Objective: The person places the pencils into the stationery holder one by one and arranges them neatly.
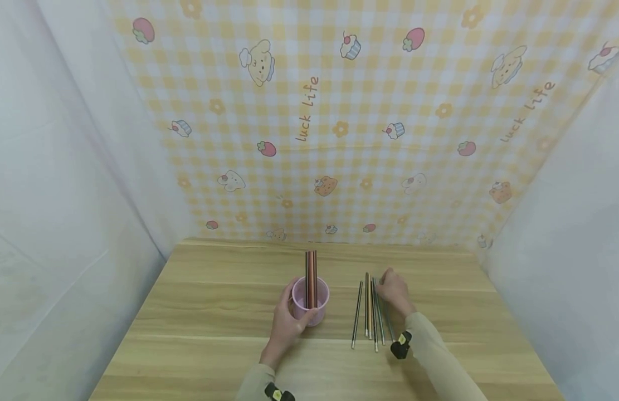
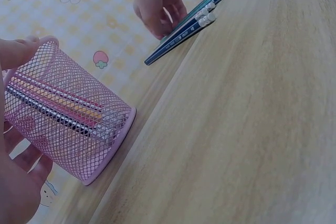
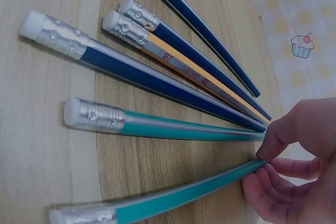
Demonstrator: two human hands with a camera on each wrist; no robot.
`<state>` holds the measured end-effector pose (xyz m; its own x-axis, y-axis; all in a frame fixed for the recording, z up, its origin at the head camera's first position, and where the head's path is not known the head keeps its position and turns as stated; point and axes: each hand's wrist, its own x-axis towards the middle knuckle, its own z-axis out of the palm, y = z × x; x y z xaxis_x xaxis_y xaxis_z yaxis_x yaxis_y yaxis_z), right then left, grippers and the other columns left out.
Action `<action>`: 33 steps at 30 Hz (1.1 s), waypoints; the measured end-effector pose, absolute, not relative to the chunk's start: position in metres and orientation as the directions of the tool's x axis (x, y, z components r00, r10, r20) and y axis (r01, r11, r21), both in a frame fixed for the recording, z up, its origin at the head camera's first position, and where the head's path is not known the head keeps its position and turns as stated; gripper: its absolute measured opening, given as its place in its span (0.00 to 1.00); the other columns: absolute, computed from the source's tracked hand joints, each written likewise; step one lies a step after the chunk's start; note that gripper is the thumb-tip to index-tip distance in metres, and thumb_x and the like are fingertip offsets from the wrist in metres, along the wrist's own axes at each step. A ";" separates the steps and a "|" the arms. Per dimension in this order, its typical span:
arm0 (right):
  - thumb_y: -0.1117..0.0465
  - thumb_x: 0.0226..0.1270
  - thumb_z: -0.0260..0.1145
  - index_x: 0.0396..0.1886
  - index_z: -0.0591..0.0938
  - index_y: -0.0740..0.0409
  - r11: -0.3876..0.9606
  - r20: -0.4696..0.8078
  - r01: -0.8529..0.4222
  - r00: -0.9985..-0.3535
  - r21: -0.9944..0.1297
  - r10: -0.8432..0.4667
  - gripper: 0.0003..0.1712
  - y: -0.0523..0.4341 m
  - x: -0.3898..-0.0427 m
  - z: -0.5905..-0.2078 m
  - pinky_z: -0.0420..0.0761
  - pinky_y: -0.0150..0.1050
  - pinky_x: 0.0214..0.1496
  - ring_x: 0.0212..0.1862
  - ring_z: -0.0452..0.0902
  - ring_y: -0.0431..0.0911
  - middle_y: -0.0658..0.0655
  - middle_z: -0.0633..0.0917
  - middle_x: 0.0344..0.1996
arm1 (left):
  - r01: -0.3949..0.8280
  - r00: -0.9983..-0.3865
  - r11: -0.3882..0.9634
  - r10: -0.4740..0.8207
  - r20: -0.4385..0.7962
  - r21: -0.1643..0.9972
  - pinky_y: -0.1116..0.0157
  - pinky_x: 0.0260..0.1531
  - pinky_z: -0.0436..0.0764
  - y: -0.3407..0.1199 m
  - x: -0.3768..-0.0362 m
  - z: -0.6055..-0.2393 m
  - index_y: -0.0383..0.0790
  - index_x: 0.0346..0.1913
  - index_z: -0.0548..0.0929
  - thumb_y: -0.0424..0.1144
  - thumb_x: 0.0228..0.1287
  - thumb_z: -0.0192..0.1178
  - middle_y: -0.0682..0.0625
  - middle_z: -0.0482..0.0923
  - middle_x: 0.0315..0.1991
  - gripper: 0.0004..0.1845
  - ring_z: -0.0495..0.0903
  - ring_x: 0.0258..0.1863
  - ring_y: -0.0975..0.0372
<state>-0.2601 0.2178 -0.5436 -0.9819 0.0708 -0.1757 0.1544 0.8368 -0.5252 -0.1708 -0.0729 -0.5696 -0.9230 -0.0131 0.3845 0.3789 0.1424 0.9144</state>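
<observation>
Wooden table [image 1: 214,312], right hand [image 3: 294,171] pinching teal pencil [image 3: 184,195]

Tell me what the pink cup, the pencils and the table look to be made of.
Pink mesh cup: probably painted wire mesh, given the open lattice with the pencils inside showing through.
Teal pencil: apparently lacquered wood, glossy, with a crimped silvery metal ferrule and a white eraser.
Light wooden table: wood or wood-look laminate, matte, with straight grain lines; which one cannot be told.
</observation>
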 end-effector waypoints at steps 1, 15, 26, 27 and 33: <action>0.64 0.52 0.63 0.41 0.70 0.67 0.839 -0.178 0.152 -0.982 -0.522 0.067 0.18 0.218 -0.260 -0.543 0.75 0.33 0.22 0.28 0.72 0.47 0.59 0.76 0.29 | 0.384 -0.921 0.147 -0.010 0.389 0.912 0.50 0.62 0.67 -0.073 -0.170 -0.569 0.36 0.67 0.59 0.39 0.43 0.72 0.41 0.67 0.61 0.47 0.69 0.59 0.47; 0.63 0.54 0.61 0.47 0.72 0.67 0.733 -0.098 0.092 -0.995 -0.674 0.035 0.20 0.204 -0.260 -0.504 0.79 0.33 0.21 0.25 0.77 0.45 0.61 0.82 0.31 | 0.404 -0.914 0.145 0.022 0.405 0.903 0.42 0.60 0.65 -0.074 -0.156 -0.534 0.25 0.65 0.57 0.32 0.46 0.70 0.29 0.64 0.60 0.44 0.66 0.58 0.38; 0.60 0.58 0.60 0.51 0.68 0.63 0.696 0.022 -0.011 -1.000 -0.718 0.007 0.22 0.192 -0.264 -0.466 0.79 0.34 0.25 0.30 0.78 0.49 0.64 0.79 0.39 | 0.372 -0.924 0.195 -0.011 0.382 0.907 0.49 0.61 0.68 -0.073 -0.171 -0.570 0.41 0.67 0.59 0.43 0.44 0.72 0.43 0.67 0.62 0.47 0.69 0.59 0.48; 0.60 0.58 0.60 0.51 0.68 0.63 0.690 0.042 -0.025 -0.999 -0.724 0.007 0.22 0.191 -0.264 -0.462 0.80 0.34 0.26 0.31 0.78 0.49 0.65 0.79 0.39 | 0.374 -0.924 0.192 -0.011 0.383 0.907 0.50 0.61 0.68 -0.073 -0.171 -0.571 0.41 0.67 0.59 0.44 0.44 0.72 0.43 0.67 0.62 0.47 0.69 0.59 0.48; 0.58 0.57 0.60 0.52 0.69 0.60 0.638 0.124 -0.078 -0.992 -0.766 0.028 0.23 0.180 -0.261 -0.440 0.82 0.36 0.30 0.38 0.80 0.53 0.62 0.79 0.40 | 0.354 -0.932 0.173 -0.012 0.361 0.919 0.51 0.63 0.66 -0.073 -0.171 -0.569 0.37 0.67 0.58 0.44 0.44 0.72 0.43 0.66 0.62 0.48 0.68 0.60 0.49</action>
